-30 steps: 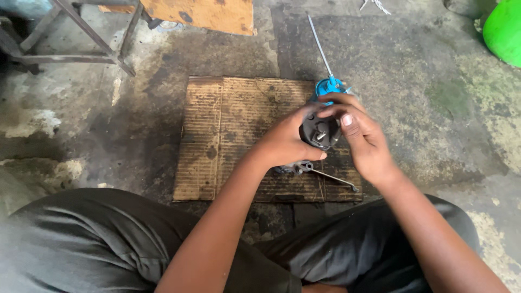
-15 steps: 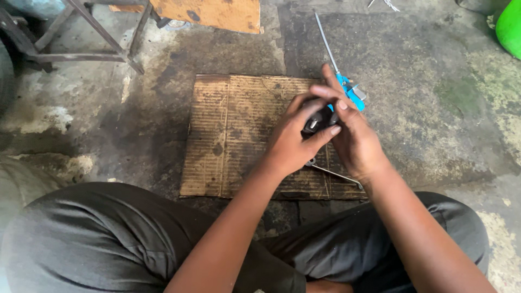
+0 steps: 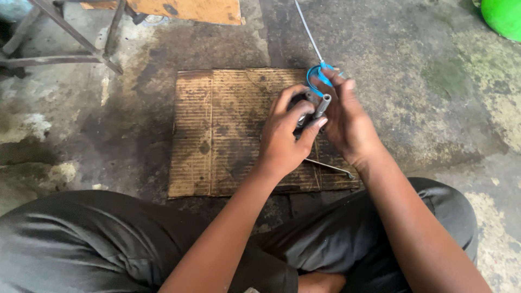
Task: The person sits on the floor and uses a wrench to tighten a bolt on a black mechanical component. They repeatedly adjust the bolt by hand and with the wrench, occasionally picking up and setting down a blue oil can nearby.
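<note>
Item: small dark metal part [image 3: 305,108], held above the cardboard mat [image 3: 217,135], over its right half.

- My L hand [image 3: 285,138]: clenched round the part from the near-left side, thumb and fingers wrapped over it.
- My R hand [image 3: 347,122]: closed on the same part from the right; fingertips [image 3: 347,84] curl over its far side. Both hands touching it, neither nearer.
- Grey tube stub [image 3: 322,106]: sticks up out of the part betw. my hands; long axis tilted up and away from me, toward mat's far edge.
- Blue-handled tool w/ thin metal shaft [image 3: 308,30]: handle just beyond my R fingers, at mat's far-right edge; shaft runs away off the mat.
- Thin metal rod [image 3: 331,166]: lies on mat under my R wrist.

Hidden: most of the part's body, covered by my palms; its shape and underside can't be made out. Can't tell if blue handle touches my fingers.
</note>
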